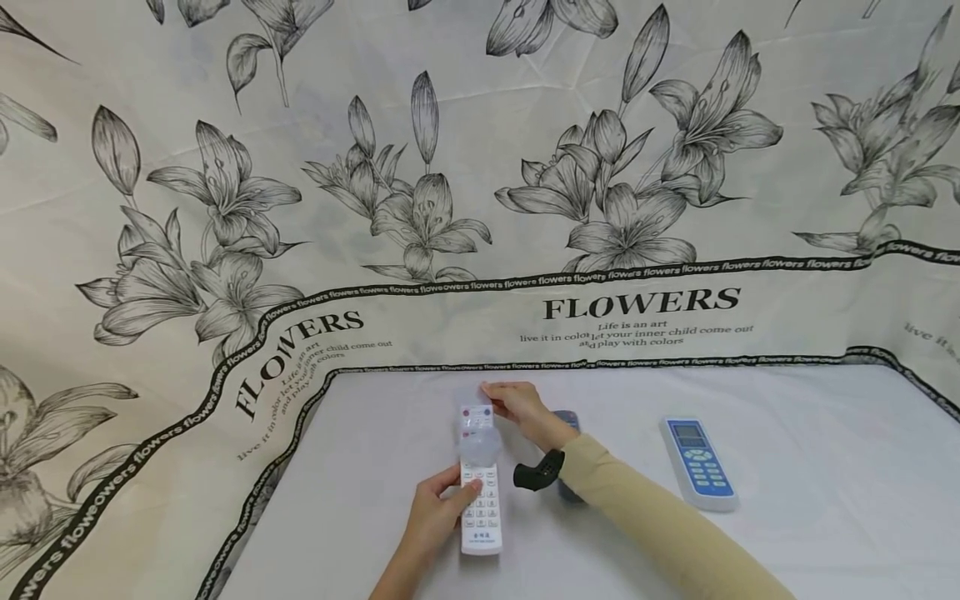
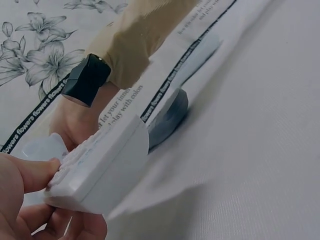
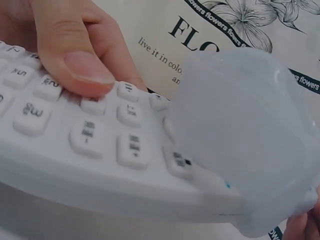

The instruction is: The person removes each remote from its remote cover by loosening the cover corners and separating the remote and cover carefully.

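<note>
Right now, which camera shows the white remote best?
The head view: it shows the white remote end to end, though translucent material covers part. The left wrist view shows mainly one end and a side; the right wrist view, a cropped close-up of keys.

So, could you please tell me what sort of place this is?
Possibly a makeshift indoor workspace or filming corner, judging by the floral cloth behind the white surface and the blue-faced remote lying on that surface.

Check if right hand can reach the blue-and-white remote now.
Probably yes: nothing covers the blue-and-white remote, though the right hand looks busy with the clear plastic.
</note>
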Demonstrator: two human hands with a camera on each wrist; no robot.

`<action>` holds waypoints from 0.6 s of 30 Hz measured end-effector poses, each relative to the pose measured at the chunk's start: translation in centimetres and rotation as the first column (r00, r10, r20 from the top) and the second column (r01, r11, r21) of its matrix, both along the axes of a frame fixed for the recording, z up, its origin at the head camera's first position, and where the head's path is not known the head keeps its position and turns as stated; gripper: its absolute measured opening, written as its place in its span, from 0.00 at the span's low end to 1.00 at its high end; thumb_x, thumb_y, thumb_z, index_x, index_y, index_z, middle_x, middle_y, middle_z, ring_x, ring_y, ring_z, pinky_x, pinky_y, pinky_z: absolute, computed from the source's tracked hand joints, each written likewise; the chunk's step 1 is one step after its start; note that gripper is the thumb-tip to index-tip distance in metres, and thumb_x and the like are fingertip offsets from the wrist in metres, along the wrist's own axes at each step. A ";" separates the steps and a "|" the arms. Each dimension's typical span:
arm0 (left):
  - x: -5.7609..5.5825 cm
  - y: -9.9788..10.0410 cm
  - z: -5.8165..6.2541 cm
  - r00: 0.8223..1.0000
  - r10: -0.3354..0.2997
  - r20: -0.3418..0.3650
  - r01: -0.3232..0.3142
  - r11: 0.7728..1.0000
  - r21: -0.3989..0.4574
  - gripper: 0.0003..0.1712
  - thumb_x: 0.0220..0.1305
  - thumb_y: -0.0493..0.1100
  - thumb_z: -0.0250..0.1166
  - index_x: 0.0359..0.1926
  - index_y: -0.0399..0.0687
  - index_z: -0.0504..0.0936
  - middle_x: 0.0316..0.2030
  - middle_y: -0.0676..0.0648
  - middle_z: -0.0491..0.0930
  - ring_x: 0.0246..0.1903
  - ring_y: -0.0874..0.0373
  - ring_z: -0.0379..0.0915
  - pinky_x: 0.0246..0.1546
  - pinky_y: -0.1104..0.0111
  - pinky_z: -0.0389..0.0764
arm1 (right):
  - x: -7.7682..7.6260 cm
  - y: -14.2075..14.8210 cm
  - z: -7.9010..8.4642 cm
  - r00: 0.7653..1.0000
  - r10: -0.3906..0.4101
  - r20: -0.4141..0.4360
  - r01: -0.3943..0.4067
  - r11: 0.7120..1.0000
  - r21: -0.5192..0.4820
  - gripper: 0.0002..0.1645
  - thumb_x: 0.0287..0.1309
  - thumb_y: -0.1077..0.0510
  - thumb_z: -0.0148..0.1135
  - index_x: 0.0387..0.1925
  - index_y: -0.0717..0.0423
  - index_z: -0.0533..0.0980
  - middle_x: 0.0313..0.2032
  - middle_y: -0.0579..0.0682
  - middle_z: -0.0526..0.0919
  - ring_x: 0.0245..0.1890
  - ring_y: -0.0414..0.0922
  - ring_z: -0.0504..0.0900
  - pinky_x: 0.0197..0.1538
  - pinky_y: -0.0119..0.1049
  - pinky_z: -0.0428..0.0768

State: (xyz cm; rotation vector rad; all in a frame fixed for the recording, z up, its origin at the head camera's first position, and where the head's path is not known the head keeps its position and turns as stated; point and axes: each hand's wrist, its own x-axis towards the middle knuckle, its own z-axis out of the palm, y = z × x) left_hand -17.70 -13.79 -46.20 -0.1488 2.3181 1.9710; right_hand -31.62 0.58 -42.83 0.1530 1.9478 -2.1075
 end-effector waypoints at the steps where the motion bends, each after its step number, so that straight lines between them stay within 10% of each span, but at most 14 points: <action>1: 0.0 0.0 0.0 1.000 0.005 -0.002 -0.005 1.000 0.000 0.31 0.60 0.43 0.66 0.62 0.34 0.72 0.44 0.43 0.76 0.30 0.64 0.76 0.27 0.73 0.79 | 0.0 0.0 0.0 1.000 0.018 0.004 -0.018 1.000 -0.008 0.18 0.63 0.61 0.58 0.51 0.69 0.76 0.30 0.44 0.81 0.30 0.35 0.76 0.36 0.24 0.77; 18: -0.3 -1.9 0.2 0.998 -0.055 -0.002 0.055 0.997 -0.045 0.31 0.59 0.43 0.68 0.61 0.34 0.73 0.44 0.43 0.77 0.30 0.62 0.78 0.30 0.67 0.83 | -1.4 0.8 0.8 0.928 0.369 0.047 -0.370 0.929 0.011 0.28 0.64 0.54 0.55 0.61 0.65 0.69 0.61 0.63 0.69 0.48 0.47 0.75 0.49 0.35 0.76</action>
